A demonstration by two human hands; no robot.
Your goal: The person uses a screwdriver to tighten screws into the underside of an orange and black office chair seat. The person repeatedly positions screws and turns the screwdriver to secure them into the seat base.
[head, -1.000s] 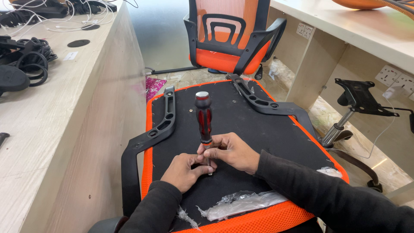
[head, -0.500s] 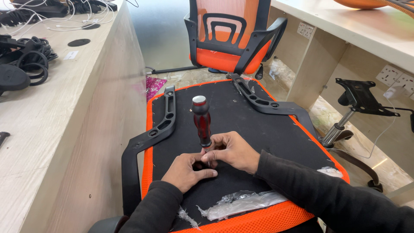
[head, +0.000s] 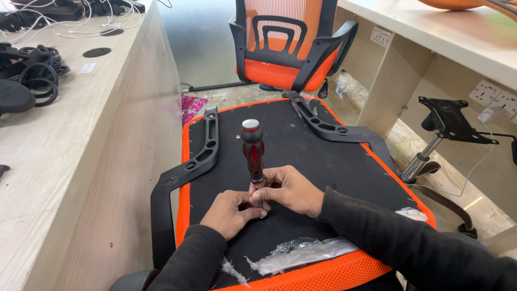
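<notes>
- Pinching with both hands, we meet at the shaft base — right hand (head: 288, 189) gripping the red-and-black-handled screwdriver (head: 253, 152), left hand (head: 230, 211) curled beside its tip.
- Its long axis stands near upright on the black upturned chair-seat underside (head: 301, 145), handle above our knuckles.
</notes>
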